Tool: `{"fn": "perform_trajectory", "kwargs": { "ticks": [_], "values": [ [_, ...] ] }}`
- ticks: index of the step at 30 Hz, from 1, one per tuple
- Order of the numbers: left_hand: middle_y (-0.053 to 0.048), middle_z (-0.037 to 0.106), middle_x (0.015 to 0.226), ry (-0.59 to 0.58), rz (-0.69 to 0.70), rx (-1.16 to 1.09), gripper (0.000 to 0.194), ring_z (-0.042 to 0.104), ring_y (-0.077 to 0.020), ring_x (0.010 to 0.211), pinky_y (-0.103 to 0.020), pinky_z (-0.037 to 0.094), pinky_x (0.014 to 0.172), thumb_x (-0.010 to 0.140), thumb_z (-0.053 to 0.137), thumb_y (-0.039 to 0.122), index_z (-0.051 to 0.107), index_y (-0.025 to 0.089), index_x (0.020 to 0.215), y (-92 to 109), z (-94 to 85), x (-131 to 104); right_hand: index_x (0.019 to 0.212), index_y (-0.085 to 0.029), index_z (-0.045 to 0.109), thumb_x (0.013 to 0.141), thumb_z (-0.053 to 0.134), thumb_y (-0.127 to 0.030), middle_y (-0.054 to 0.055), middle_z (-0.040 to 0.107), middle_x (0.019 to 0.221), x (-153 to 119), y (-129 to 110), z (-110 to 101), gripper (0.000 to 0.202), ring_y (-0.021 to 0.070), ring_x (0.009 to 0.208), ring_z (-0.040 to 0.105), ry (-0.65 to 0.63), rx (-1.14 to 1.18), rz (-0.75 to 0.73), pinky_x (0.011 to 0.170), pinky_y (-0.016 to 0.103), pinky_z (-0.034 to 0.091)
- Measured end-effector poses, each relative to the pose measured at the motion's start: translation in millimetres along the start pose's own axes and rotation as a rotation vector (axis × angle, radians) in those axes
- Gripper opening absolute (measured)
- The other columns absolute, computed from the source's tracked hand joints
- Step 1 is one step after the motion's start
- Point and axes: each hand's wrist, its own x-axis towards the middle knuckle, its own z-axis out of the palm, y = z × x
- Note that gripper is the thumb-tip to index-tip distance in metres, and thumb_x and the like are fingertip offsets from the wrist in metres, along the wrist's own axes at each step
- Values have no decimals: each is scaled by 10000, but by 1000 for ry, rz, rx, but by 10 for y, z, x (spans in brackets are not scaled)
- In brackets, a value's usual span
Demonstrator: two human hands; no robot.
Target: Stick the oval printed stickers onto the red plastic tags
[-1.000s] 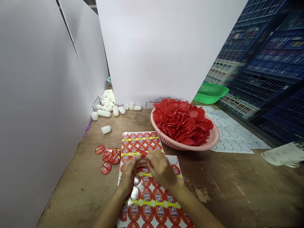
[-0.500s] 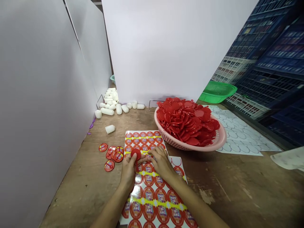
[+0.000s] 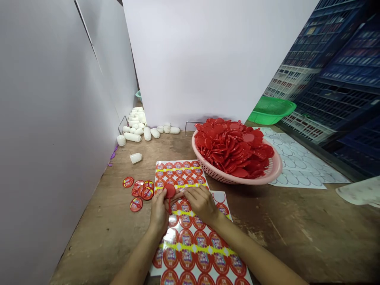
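My left hand (image 3: 159, 210) pinches a red plastic disc (image 3: 169, 190) with a thin stem, its plain round face turned up. Close on its right, my right hand (image 3: 202, 205) has its fingers bent together over the sticker sheets, near the left fingertips. Whatever those right fingers grip, if anything, is hidden. Under both hands lie overlapping sheets of round red stickers (image 3: 194, 239) crossed by yellow bands. Left of the hands, several discs with printed stickers (image 3: 147, 193) lie in a loose group on the wooden table (image 3: 103, 237).
A pink basket (image 3: 237, 180) heaped with red discs (image 3: 231, 148) stands right of the sheets. White plastic pieces (image 3: 132, 137) lie at the back left, one (image 3: 135, 158) nearer. White panels (image 3: 208, 59) rise behind and left. Peeled-looking sheets (image 3: 297, 162) and a green basin (image 3: 271, 111) are at right.
The view has shifted slightly. My right fingers have curled closer together beside the left fingertips. The red disc stays in my left hand, its stem now showing more clearly.
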Motion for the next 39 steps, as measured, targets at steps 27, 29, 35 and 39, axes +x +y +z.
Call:
{"fn": "perform_trajectory", "kwargs": {
  "ticks": [27, 29, 35, 39],
  "values": [
    [-101, 758, 875, -204, -51, -33, 450, 702, -239, 822, -364, 513, 843, 649, 768, 498, 748, 139, 920, 30, 16, -112, 971, -292, 226, 638, 742, -286, -122, 586, 663, 371, -277, -71, 614, 134, 444, 593, 448, 1434, 1191, 434, 242, 501],
    [-65, 753, 856, -94, 28, 143, 369, 687, -190, 764, -306, 509, 782, 624, 822, 372, 739, 153, 908, -48, -4, -90, 995, -293, 225, 643, 741, -310, -116, 578, 657, 342, -364, -72, 625, 147, 431, 583, 432, 1384, 1208, 409, 252, 489],
    [-65, 740, 880, -4, 170, 373, 273, 654, -182, 813, -273, 496, 742, 722, 710, 390, 743, 158, 862, -89, -55, -40, 986, -239, 482, 832, 579, -363, 25, 553, 934, 166, -447, -364, 221, 151, 720, 584, 329, 866, 968, 626, 293, 495],
    [-72, 742, 912, -45, 237, 547, 270, 662, -200, 849, -294, 510, 771, 777, 645, 393, 747, 173, 896, -28, -21, -80, 772, -205, 546, 840, 561, -337, 14, 542, 789, 146, -319, -557, 148, 164, 759, 539, 197, 924, 869, 688, 288, 448]
  ]
}}
